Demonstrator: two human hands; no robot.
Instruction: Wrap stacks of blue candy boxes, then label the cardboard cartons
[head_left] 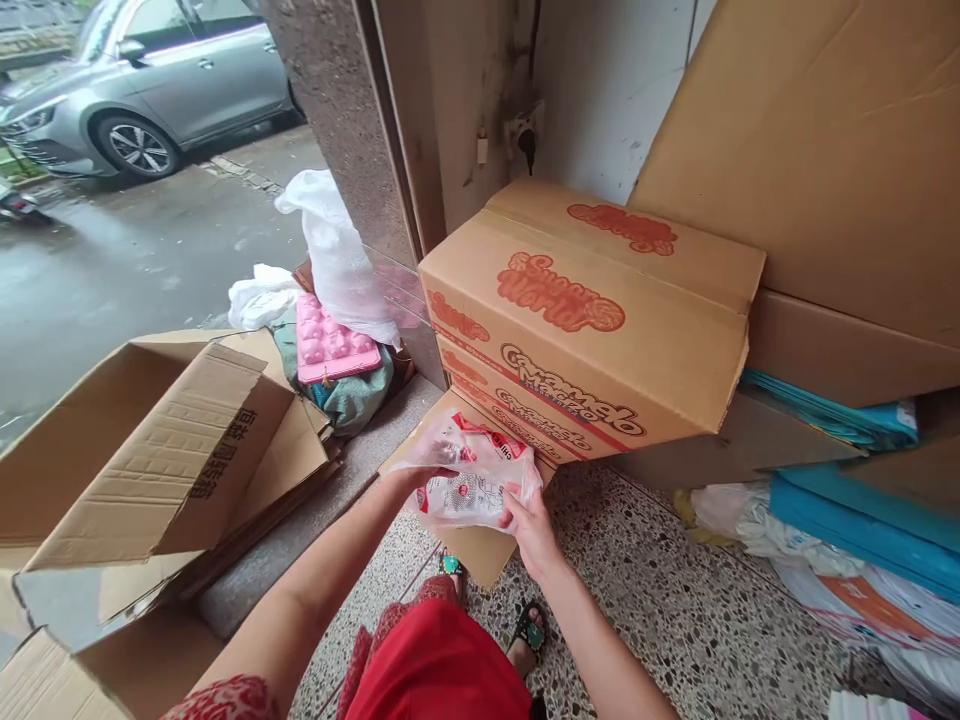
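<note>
A crumpled translucent plastic bag (465,485) with red and black print spans the space between my two hands, low in front of the cardboard boxes. My left hand (429,478) holds its left side, with the fingers partly hidden by the film. On the right side, my right hand (531,528) pinches the bag's edge between thumb and fingers. Just beyond the bag stands a stack of boxes, topped by a closed carton (570,290) with orange print. A flat cardboard piece (480,555) lies below the bag, near my feet.
Opened cardboard boxes (150,460) lean at the left. A pink egg tray (334,340) and a white sack (330,250) sit by the pillar (337,100). Blue folded sheets (862,530) and plastic are piled right, below a large cardboard panel (817,150). Outside is a parked car (187,80).
</note>
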